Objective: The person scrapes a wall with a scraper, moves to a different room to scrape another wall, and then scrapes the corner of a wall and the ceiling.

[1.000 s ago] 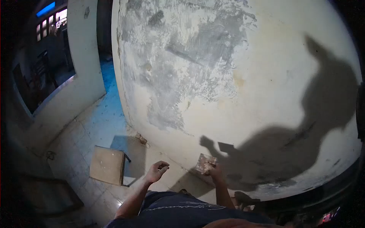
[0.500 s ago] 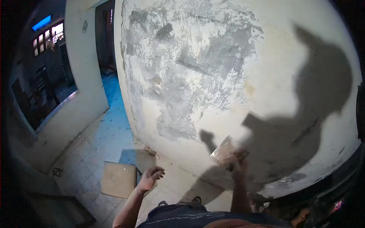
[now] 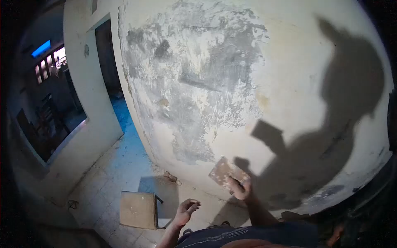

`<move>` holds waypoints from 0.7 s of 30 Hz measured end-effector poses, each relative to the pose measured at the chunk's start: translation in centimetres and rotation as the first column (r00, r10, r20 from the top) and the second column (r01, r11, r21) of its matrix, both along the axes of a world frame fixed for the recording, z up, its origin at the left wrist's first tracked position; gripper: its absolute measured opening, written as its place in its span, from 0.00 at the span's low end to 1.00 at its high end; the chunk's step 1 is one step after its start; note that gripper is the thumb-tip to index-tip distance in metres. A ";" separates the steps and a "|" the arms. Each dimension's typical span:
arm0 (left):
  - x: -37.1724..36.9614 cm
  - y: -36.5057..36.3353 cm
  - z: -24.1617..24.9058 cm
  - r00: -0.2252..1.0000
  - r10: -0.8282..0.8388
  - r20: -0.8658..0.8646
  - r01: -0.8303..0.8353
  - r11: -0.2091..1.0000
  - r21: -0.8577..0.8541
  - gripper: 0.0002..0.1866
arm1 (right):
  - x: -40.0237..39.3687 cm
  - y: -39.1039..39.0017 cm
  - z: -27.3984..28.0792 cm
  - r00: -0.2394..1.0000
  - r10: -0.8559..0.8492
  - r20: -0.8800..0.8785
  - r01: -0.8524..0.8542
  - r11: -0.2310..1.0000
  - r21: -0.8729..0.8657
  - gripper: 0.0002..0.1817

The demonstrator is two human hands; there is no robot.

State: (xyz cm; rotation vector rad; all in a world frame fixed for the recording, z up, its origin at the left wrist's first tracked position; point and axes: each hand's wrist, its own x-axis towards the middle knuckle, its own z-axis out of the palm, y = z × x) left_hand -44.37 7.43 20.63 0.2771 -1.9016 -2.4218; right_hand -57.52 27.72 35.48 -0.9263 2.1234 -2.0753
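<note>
My right hand [image 3: 240, 191] grips a flat, rectangular scraper [image 3: 226, 170], brownish and speckled with white, thumb pressed along its face. The scraper is tilted in front of the lower part of the wall [image 3: 297, 74], below a rough grey and white patch [image 3: 202, 78]. To the left, my left hand [image 3: 187, 211] hangs over the floor with its fingers loosely bent and apart, holding nothing. It is nearest to the stool [image 3: 138, 210] with a tan top.
A doorway [image 3: 108, 62] and a window opening [image 3: 51, 103] lie to the left. Small debris [image 3: 170, 177] rests at the wall's foot on the tiled floor [image 3: 97, 184]. My shadow [image 3: 351, 82] falls across the wall's right side. Dark clutter fills the lower right corner.
My right hand has moved left with the scraper and turned, so the thumb shows on its face. My left hand is lower and further right in view. The camera view has shifted.
</note>
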 end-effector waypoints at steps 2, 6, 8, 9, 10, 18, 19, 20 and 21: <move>-2.0 1.8 2.9 0.996 -0.048 -0.070 0.049 0.999 0.017 0.09 | -1.4 1.7 0.1 0.943 -0.099 -0.316 0.063 0.990 -0.124 0.06; -6.0 5.3 1.4 0.977 -0.174 -0.119 0.179 0.983 0.029 0.15 | -3.4 5.6 -2.9 0.790 -0.071 -0.608 0.116 0.993 0.034 0.07; -8.2 8.2 -0.4 0.975 -0.207 -0.083 0.216 0.969 0.122 0.26 | -4.9 8.3 -7.1 0.723 0.029 -0.691 0.198 0.949 0.246 0.10; -9.0 10.1 -0.3 0.970 -0.217 -0.109 0.236 0.945 0.225 0.27 | -5.2 10.0 -8.9 0.602 0.035 -0.797 0.326 0.901 0.286 0.12; -10.7 11.7 0.4 0.964 -0.221 -0.149 0.258 0.914 0.312 0.28 | -5.4 11.7 -10.7 0.463 0.049 -0.885 0.456 0.843 0.285 0.15; -19.9 22.0 6.5 0.848 -0.367 -0.382 0.436 0.893 0.113 0.19 | -6.1 18.3 -5.2 0.989 -0.113 -0.095 0.136 0.948 0.287 0.13; -20.8 23.1 5.9 0.847 -0.363 -0.389 0.437 0.892 0.119 0.19 | -6.2 18.7 -5.1 0.985 -0.158 0.064 0.144 0.972 0.185 0.11; -21.7 23.9 4.8 0.843 -0.394 -0.366 0.498 0.828 0.258 0.19 | -6.9 19.1 -5.7 0.981 -0.192 0.031 0.179 0.954 0.239 0.11; -21.9 24.5 6.3 0.835 -0.428 -0.345 0.543 0.745 0.388 0.19 | -7.6 19.5 -6.2 0.975 -0.223 -0.003 0.215 0.932 0.291 0.12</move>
